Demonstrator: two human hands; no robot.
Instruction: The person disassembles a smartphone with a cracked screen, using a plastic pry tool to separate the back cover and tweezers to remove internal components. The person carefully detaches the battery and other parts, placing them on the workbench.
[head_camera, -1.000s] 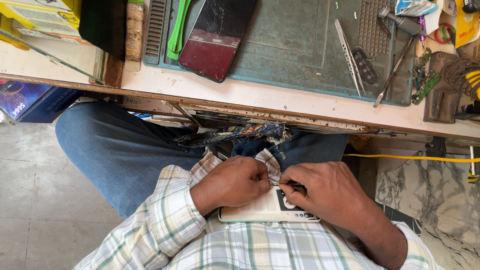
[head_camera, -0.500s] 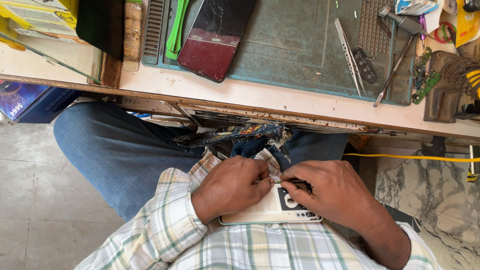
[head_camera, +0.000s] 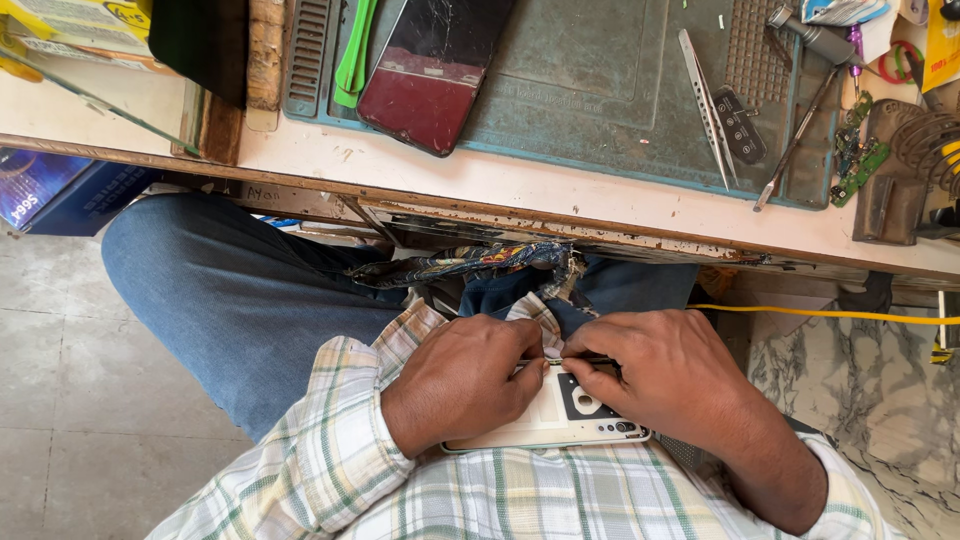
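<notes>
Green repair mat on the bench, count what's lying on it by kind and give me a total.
On the green repair mat:
Cracked phone screen: 1
Green pry tools: 2
Tweezers: 1
Small black part: 1
Thin metal probe: 1
Total: 6

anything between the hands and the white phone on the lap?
Nothing visible does. Both the left hand and the right hand already rest on the white phone, fingertips meeting at its top edge around a thin part too small to identify. The bench tools lie apart, up on the green mat.
</notes>
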